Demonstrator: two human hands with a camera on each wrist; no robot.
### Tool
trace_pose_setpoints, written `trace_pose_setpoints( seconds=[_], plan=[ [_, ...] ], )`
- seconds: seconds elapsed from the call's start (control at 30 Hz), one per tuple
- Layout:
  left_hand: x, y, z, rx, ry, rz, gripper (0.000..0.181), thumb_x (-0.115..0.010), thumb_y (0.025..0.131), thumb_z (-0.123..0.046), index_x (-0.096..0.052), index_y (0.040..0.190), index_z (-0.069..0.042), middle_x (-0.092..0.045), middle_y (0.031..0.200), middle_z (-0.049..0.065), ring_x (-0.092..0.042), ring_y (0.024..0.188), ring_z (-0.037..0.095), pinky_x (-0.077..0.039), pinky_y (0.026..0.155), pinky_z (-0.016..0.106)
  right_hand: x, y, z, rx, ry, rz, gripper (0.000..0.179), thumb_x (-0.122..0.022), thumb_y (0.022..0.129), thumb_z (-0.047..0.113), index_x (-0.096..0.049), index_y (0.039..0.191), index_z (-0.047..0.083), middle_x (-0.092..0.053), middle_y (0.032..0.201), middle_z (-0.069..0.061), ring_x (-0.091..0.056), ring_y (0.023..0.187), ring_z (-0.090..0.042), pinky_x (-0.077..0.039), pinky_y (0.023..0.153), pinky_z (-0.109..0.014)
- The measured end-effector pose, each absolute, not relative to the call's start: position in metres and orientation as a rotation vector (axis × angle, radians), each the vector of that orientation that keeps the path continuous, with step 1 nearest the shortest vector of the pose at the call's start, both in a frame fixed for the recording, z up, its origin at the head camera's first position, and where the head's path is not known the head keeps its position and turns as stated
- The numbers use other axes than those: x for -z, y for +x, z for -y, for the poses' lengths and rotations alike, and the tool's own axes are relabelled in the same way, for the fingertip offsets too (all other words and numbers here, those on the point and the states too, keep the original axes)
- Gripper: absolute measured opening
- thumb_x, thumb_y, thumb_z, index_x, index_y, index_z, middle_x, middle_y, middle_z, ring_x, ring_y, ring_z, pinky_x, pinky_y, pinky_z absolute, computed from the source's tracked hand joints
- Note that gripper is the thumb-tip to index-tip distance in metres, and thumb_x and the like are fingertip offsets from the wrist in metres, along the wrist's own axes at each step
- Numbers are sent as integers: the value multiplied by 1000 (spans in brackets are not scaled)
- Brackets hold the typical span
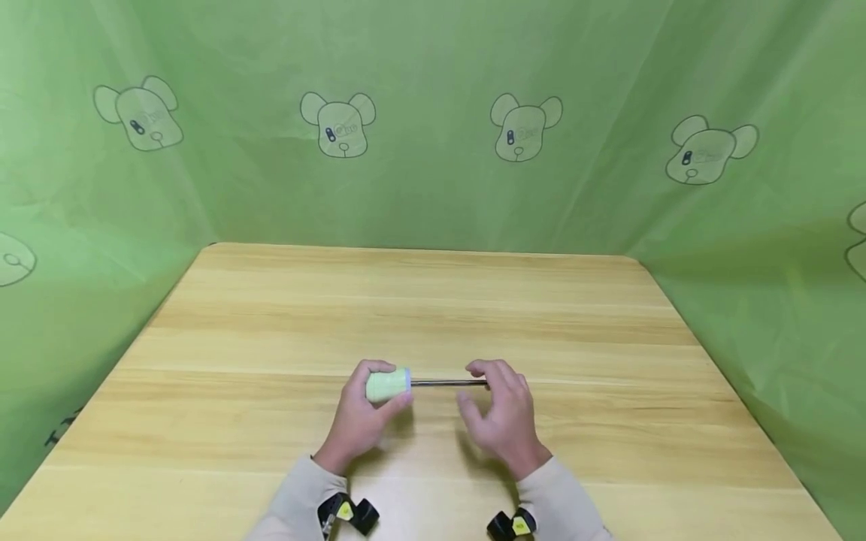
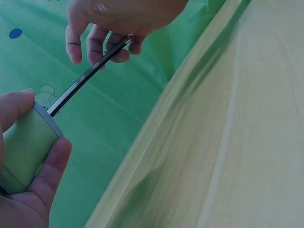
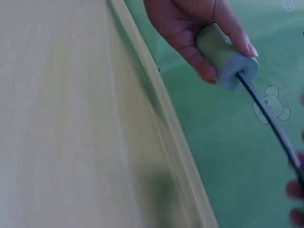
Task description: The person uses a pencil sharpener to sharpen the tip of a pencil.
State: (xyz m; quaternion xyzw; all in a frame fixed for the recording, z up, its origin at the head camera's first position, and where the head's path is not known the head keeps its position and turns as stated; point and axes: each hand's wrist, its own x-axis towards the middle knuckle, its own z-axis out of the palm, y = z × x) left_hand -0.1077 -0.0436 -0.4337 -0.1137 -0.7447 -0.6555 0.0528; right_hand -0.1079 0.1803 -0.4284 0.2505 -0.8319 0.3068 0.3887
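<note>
A screwdriver (image 1: 388,385) with a pale green handle, a light blue collar and a long thin metal shaft (image 1: 443,383) is held level above the table. My left hand (image 1: 358,421) grips its handle, thumb along the near side and fingers on the far side. The shaft points right toward my right hand (image 1: 504,417), whose fingers are loosely bent and spread from the thumb. In the left wrist view the shaft's tip (image 2: 129,38) overlaps the right hand's fingers. The right wrist view shows the collar end of the handle (image 3: 218,50), with the right fingertips (image 3: 293,189) beside the shaft.
A wood-grain table (image 1: 433,300) extends under both hands. Green curtains (image 1: 433,195) printed with bear heads enclose its back and sides. Black devices with yellow labels, the left one (image 1: 346,512) and the right one (image 1: 512,524), sit at the wrists by the light sleeves.
</note>
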Motion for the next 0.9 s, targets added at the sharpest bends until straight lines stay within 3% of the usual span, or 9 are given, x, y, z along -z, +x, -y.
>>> trace_pose_setpoints(
  seconds=[0.07,0.17,0.33,0.53,0.73,0.9],
  plan=[
    [433,-108,44,2000,-332,2251,42,-79,79,-10,-55,113,-3,-54,102,17,-52,83,24,-53,67,29,429,-110,-180,-747,676,2097,36,-60,90,38,-65,97,3,-64,91,-9,-60,82,-25,-46,66,-37],
    [433,-109,45,2010,-325,2231,41,-79,79,-9,-55,112,-4,-53,103,17,-52,83,24,-52,66,29,431,-115,-181,-744,712,2013,41,-66,89,45,-68,86,4,-64,85,-7,-61,78,-24,-44,67,-33],
    [433,-108,44,2043,-362,2233,41,-78,80,-7,-54,113,-2,-52,98,16,-50,81,23,-51,63,26,432,-121,-180,-741,722,1816,35,-72,86,36,-70,67,7,-63,69,-1,-57,61,-18,-37,61,-29],
    [432,-106,45,2014,-404,2269,41,-75,83,-7,-50,114,1,-51,95,15,-50,79,22,-50,61,25,435,-123,-180,-723,742,1778,35,-73,85,35,-69,63,8,-61,63,2,-54,50,-12,-35,55,-27],
    [434,-107,46,1934,-492,2252,39,-75,82,-5,-50,111,1,-51,100,15,-51,83,23,-51,67,26,435,-116,-181,-795,660,2071,23,-87,66,22,-68,65,10,-60,62,3,-48,48,-7,-36,43,-19],
    [437,-108,45,1722,-630,2295,36,-79,79,-9,-54,104,-4,-54,104,9,-51,87,21,-49,71,28,423,-109,-186,-1419,358,2669,20,-82,77,13,-66,65,8,-55,57,4,-42,48,-6,-33,40,-17]
  ],
)
